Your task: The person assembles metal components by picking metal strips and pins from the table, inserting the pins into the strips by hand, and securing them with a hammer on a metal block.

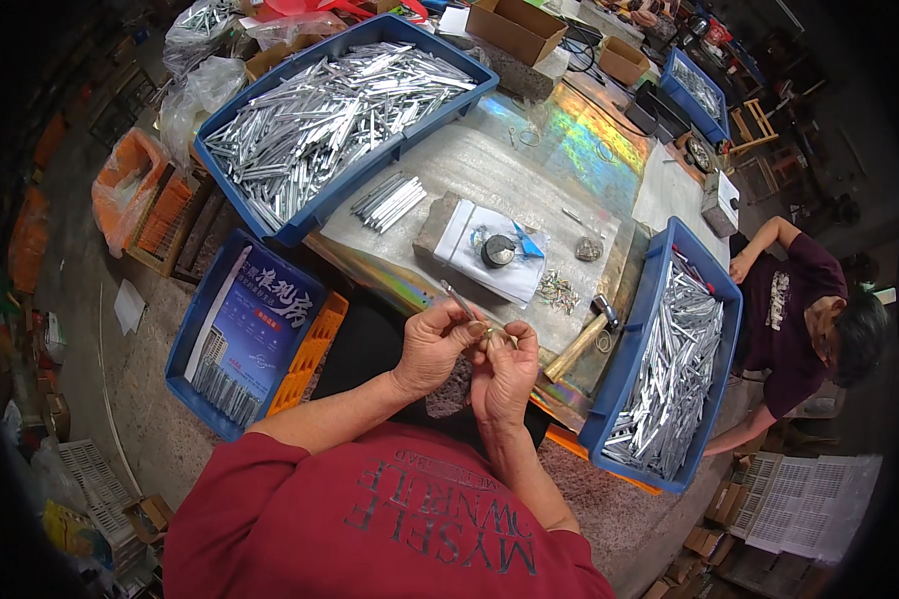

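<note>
My left hand (433, 344) pinches a thin silver metal strip (456, 298) that points up and away from me. My right hand (504, 369) meets it at the strip's lower end, fingers closed on a small metal piece (497, 337) there; what that piece is cannot be made out. Both hands hover over the near edge of the foil-covered table (529, 170). Just beyond them lie a hammer (581, 339), a heap of small rings (557, 292) and a short stack of silver strips (390, 202).
A big blue crate (260, 205) of silver strips stands far left, another blue crate (619, 389) of strips at right, a third with a poster (185, 344) at near left. A grey block with white paper and a round part (496, 250) sits mid-table. Another person (804, 319) sits at right.
</note>
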Demonstrator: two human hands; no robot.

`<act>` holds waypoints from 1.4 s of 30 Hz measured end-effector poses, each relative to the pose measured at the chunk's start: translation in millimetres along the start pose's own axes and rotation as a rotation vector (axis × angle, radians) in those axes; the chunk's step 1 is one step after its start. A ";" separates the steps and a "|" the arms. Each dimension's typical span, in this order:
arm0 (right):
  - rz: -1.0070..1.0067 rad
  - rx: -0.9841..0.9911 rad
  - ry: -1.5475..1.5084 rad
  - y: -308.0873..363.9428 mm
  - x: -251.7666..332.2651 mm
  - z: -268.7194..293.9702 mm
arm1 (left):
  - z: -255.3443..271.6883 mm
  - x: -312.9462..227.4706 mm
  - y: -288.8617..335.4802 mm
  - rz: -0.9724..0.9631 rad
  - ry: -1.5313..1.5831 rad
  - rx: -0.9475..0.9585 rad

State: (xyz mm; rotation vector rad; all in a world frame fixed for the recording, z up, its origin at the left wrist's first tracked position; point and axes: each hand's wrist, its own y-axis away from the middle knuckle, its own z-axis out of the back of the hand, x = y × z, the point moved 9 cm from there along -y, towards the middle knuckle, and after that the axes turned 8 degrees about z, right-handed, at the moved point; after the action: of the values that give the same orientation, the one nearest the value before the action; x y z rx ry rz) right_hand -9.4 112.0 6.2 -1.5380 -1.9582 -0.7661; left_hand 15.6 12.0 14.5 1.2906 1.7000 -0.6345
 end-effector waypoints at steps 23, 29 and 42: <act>0.031 -0.009 0.087 -1.3 2.5 4.9 | 0.8 21.0 -2.6 0.190 0.298 -0.034; -0.034 0.017 0.042 1.1 -1.6 3.9 | 4.1 19.2 -0.8 0.189 0.302 -0.054; -0.116 0.003 0.190 -3.6 -16.1 4.5 | 9.3 9.4 -5.3 0.147 0.138 -0.088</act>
State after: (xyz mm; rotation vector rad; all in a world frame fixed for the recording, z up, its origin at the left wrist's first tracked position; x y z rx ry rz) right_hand -9.8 103.6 -8.7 -1.3077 -1.9179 -0.9217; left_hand 13.1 7.4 1.3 1.4078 1.7048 -0.3884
